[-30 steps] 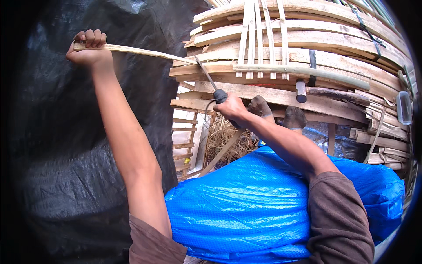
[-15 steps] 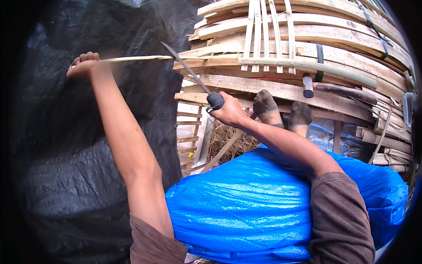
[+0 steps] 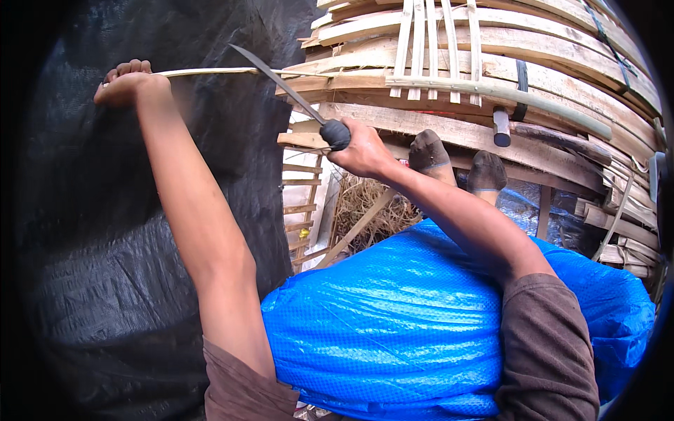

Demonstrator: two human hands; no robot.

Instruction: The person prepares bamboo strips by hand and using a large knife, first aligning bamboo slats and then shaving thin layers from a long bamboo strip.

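Bamboo strip (image 3: 210, 71) in left hand (image 3: 130, 88), knife (image 3: 295, 98) in right hand (image 3: 361, 151), black tarp (image 3: 91, 281) beside

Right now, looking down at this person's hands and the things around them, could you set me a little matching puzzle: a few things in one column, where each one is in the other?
Things:
1. thin bamboo strip
2. knife
3. blue tarp
4. black sheet

Places:
A. over the person's lap
B. hanging behind the outstretched left arm
C. gripped by the left hand
D. gripped by the right hand

Pairs: 1-C, 2-D, 3-A, 4-B
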